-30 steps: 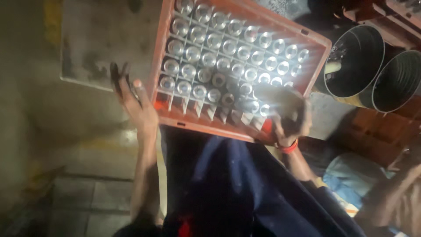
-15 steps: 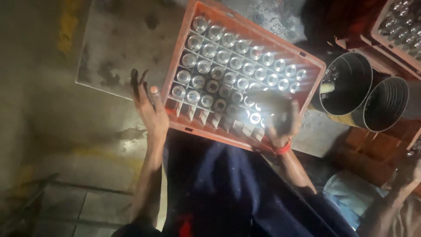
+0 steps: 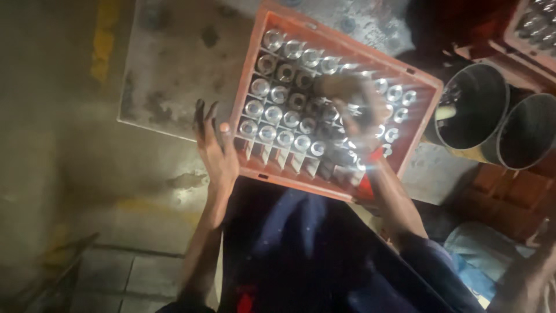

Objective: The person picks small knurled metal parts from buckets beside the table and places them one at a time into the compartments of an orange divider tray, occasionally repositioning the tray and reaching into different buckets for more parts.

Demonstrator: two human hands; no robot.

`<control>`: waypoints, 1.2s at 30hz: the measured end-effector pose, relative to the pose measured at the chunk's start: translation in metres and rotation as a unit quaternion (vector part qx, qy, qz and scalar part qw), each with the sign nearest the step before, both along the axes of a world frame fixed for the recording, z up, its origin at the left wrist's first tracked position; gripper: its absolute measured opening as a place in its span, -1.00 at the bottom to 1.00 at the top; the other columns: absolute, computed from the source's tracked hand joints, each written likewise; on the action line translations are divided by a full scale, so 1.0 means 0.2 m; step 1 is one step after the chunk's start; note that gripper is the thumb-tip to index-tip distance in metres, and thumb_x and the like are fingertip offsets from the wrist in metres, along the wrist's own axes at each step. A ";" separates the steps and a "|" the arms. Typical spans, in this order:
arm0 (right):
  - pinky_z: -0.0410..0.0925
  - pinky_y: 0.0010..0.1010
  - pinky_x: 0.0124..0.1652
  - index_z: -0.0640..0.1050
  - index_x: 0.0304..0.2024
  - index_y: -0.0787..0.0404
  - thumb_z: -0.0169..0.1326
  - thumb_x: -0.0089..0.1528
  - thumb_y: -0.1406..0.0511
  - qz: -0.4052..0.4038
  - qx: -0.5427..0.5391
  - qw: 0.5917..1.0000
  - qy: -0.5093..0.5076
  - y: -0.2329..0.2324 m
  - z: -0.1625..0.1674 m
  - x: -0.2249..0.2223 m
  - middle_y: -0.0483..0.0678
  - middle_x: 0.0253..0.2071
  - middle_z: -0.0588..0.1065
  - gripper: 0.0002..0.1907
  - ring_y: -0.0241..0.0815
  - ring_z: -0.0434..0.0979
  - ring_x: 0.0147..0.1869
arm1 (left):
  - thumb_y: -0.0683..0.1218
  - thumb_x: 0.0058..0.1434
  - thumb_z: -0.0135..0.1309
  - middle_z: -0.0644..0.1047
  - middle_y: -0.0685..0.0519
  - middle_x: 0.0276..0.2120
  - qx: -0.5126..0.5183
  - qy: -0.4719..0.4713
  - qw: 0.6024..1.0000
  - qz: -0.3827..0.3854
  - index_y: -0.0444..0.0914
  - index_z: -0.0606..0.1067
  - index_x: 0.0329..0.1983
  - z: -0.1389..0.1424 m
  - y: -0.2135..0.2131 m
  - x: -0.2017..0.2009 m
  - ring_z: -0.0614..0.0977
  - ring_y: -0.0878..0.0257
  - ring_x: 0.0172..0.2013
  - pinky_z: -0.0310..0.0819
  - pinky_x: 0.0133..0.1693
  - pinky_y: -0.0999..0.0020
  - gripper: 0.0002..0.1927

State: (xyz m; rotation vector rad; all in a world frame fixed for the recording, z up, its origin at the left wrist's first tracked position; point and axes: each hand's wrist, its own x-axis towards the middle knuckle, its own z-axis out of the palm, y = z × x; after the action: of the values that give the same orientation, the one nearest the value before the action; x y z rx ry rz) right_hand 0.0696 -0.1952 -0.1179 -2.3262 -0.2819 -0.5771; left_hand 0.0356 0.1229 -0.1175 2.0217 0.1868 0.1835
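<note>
An orange plastic crate with a grid of cells holds several shiny metal cylinders. My left hand rests open against the crate's near left side, fingers spread and dark with grime. My right hand reaches over the crate's middle and is blurred; I cannot tell whether it holds anything. A red band sits on that wrist. The crate's near row of cells looks empty.
The crate lies on a grey metal plate on a concrete floor. Two round metal buckets stand at the right, with another orange crate behind them. My dark blue clothing fills the lower middle.
My right hand has moved from the crate's near right edge up over its middle. My left hand stays by the crate's left side. The view has shifted slightly.
</note>
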 end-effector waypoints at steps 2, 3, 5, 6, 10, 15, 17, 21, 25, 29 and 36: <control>0.42 -0.23 0.28 0.37 0.36 0.26 0.33 0.31 0.41 0.045 0.170 0.984 0.022 0.09 0.06 0.02 0.11 0.29 0.46 -0.39 -0.02 0.52 0.35 | 0.21 0.58 -0.30 0.23 -0.36 0.43 0.000 0.004 1.000 -0.002 -0.36 0.37 0.36 0.00 0.00 0.00 0.29 -0.30 0.42 0.21 0.37 -0.14 -0.39; 0.45 -0.23 0.28 0.39 0.34 0.24 0.29 0.35 0.42 0.066 0.254 0.965 0.030 0.14 0.09 0.03 0.10 0.31 0.45 -0.45 -0.03 0.53 0.37 | 0.21 0.58 -0.30 0.23 -0.36 0.43 -0.003 0.001 1.000 -0.002 -0.36 0.37 0.36 0.00 0.00 0.00 0.28 -0.30 0.42 0.21 0.37 -0.14 -0.39; 0.37 -0.14 0.27 0.43 0.32 0.32 0.34 0.29 0.39 0.038 0.040 0.996 0.065 0.23 0.12 0.09 0.17 0.27 0.48 -0.42 0.04 0.52 0.33 | 0.22 0.58 -0.30 0.23 -0.36 0.43 -0.005 0.000 1.000 -0.001 -0.35 0.37 0.36 0.00 0.00 -0.01 0.29 -0.29 0.42 0.22 0.37 -0.13 -0.39; 0.33 -0.10 0.27 0.46 0.31 0.36 0.36 0.26 0.38 0.022 -0.071 0.994 0.081 0.25 0.15 0.09 0.21 0.25 0.49 -0.40 0.08 0.52 0.30 | 0.22 0.58 -0.31 0.23 -0.36 0.43 -0.004 0.004 1.000 0.002 -0.35 0.38 0.35 -0.01 0.00 -0.01 0.29 -0.29 0.43 0.23 0.37 -0.13 -0.38; 0.45 -0.26 0.23 0.49 0.20 0.26 0.25 0.33 0.37 0.057 0.108 0.985 0.125 0.27 0.19 0.01 0.06 0.17 0.53 -0.60 0.00 0.57 0.28 | 0.22 0.57 -0.31 0.23 -0.36 0.42 -0.030 0.009 0.999 0.008 -0.34 0.37 0.35 -0.01 0.00 -0.01 0.31 -0.29 0.41 0.30 0.34 -0.10 -0.38; 0.43 -0.27 0.11 0.56 0.09 0.26 0.29 0.27 0.34 0.060 0.067 0.988 0.125 0.21 0.14 -0.21 0.05 0.07 0.55 -0.65 0.03 0.59 0.17 | 0.20 0.58 -0.32 0.24 -0.34 0.43 -0.005 0.004 1.000 0.000 -0.34 0.39 0.36 0.00 0.00 0.00 0.29 -0.31 0.41 0.25 0.35 -0.13 -0.40; 0.44 -0.26 0.07 0.53 0.11 0.29 0.30 0.26 0.36 0.026 0.136 0.987 0.075 0.18 0.11 -0.34 0.05 0.06 0.55 -0.62 0.01 0.59 0.12 | 0.20 0.58 -0.32 0.24 -0.34 0.43 -0.002 0.007 1.000 -0.003 -0.34 0.39 0.36 0.01 0.00 -0.01 0.29 -0.31 0.42 0.24 0.36 -0.13 -0.40; 0.46 -0.26 0.00 0.49 0.14 0.35 0.31 0.24 0.41 0.066 -0.056 0.988 0.127 0.12 0.04 -0.53 0.05 0.02 0.54 -0.55 -0.03 0.60 0.04 | 0.21 0.59 -0.32 0.25 -0.32 0.43 -0.001 0.006 1.000 -0.006 -0.35 0.38 0.36 0.01 0.01 -0.02 0.30 -0.29 0.43 0.24 0.37 -0.13 -0.39; 0.48 -0.25 -0.08 0.45 0.18 0.41 0.33 0.22 0.46 -0.057 0.097 0.990 0.089 0.00 0.08 -0.70 0.05 -0.01 0.53 -0.49 -0.08 0.60 -0.05 | 0.26 0.58 -0.33 0.24 -0.33 0.43 -0.031 0.010 0.999 0.009 -0.37 0.37 0.36 0.02 0.00 -0.02 0.34 -0.25 0.41 0.35 0.32 -0.07 -0.33; 0.47 -0.23 -0.08 0.45 0.19 0.39 0.36 0.13 0.47 -0.065 0.017 0.994 0.091 -0.12 0.12 -0.80 0.11 0.02 0.52 -0.41 -0.02 0.59 -0.04 | 0.26 0.58 -0.33 0.25 -0.33 0.42 -0.019 0.011 1.000 0.017 -0.40 0.37 0.37 0.03 0.00 -0.01 0.35 -0.26 0.40 0.34 0.32 -0.06 -0.32; 0.42 -0.04 0.03 0.43 0.23 0.43 0.31 -0.07 0.49 -0.112 -0.137 0.974 0.141 -0.32 0.24 -0.85 0.36 0.03 0.51 -0.23 0.25 0.55 0.10 | 0.26 0.61 -0.28 0.36 -0.35 0.35 0.017 0.004 0.999 0.033 -0.44 0.30 0.40 0.00 0.00 -0.04 0.39 -0.23 0.37 0.22 0.36 -0.02 -0.31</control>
State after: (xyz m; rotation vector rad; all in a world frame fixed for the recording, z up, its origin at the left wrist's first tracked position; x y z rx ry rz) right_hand -0.1007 -0.2600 -0.0703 -2.6912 0.0404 -0.3198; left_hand 0.0279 0.1231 -0.1184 2.0506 0.2583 0.2218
